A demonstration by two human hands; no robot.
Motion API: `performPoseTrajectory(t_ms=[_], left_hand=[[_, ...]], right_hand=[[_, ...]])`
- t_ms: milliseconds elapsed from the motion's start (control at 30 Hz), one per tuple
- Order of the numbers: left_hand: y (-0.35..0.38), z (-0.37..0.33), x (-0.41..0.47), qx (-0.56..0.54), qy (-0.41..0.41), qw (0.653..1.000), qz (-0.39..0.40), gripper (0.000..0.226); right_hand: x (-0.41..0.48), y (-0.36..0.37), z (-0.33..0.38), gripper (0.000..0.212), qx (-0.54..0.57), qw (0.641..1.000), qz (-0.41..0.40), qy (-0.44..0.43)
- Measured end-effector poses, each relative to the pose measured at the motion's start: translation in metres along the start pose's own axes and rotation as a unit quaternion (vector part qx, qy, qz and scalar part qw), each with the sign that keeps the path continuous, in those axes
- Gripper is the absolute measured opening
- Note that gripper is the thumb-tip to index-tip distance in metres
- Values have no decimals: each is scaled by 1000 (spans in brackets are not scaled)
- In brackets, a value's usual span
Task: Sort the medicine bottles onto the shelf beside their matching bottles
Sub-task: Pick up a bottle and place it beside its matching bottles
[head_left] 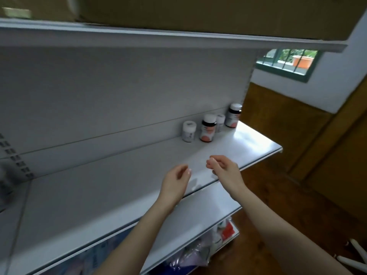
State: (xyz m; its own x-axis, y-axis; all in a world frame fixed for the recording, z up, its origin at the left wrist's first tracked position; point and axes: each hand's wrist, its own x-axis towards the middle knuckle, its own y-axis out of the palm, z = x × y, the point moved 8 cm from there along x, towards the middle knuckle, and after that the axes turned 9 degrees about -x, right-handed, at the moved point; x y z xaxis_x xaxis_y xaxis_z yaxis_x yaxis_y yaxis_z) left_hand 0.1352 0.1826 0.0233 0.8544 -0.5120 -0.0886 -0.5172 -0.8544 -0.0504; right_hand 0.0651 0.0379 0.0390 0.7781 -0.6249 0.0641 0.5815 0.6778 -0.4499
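Observation:
Several medicine bottles stand at the back right of a white shelf (248, 143). A small white bottle (189, 131) is leftmost, then a dark bottle with a pink label (208, 128), another small white bottle (220, 122) and a second dark pink-labelled bottle (234, 115). My left hand (175, 182) hovers over the shelf's front edge, fingers loosely curled and apart, holding nothing. My right hand (223, 168) is just to its right, also empty with relaxed fingers. Both hands are well short of the bottles.
A higher shelf (178, 39) carries cardboard boxes overhead. A lower shelf (188, 221) sits under my arms, with bagged and boxed goods (224, 231) beneath it. Wooden panelling (297, 135) and a barred window (288, 62) are to the right.

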Motion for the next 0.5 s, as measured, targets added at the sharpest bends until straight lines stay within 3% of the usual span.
performPoseTrajectory(t_ms=[233,400,500], left_hand=[[51,8,44,11,-31,999,4,33],[37,19,97,49,-45,997,-48,33],[30,18,133,89,-13,994,-58,12]], right_hand=[[38,-47,-50,11,10,999,-16,37],[78,-31,-69,31,-12,998,35,58],[112,-16,-72,34,-61,994,56,65]])
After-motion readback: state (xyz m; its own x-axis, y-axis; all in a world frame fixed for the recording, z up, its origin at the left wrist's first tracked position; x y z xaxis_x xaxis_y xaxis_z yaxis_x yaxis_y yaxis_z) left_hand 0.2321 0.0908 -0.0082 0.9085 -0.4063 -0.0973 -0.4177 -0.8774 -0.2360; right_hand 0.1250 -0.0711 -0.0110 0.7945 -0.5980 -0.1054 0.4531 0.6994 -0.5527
